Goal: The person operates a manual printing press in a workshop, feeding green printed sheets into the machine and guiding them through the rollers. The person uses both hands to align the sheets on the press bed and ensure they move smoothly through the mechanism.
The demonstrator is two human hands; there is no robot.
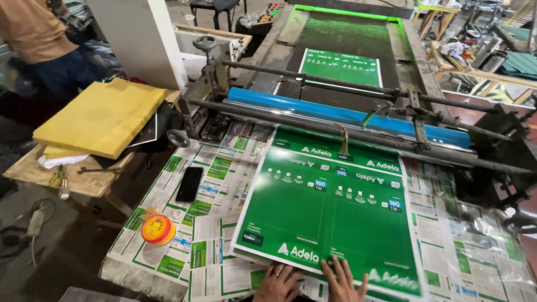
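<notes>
A large green printed sheet (330, 207) lies flat on the paper-covered feed table (224, 168), its far edge under the blue roller (347, 114) of a printing machine. My left hand (278, 283) and my right hand (342, 281) rest with fingers spread on the sheet's near edge at the bottom of the view. Neither hand grips anything. A second green sheet (342, 67) lies farther off on the machine's dark bed.
A black phone (189, 184) and a small round orange tin (158, 230) lie on the table's left part. A stack of yellow boards (100, 116) sits on a wooden stand at left. Another person (42, 39) stands at the far left. Metal bars (363, 131) cross the machine.
</notes>
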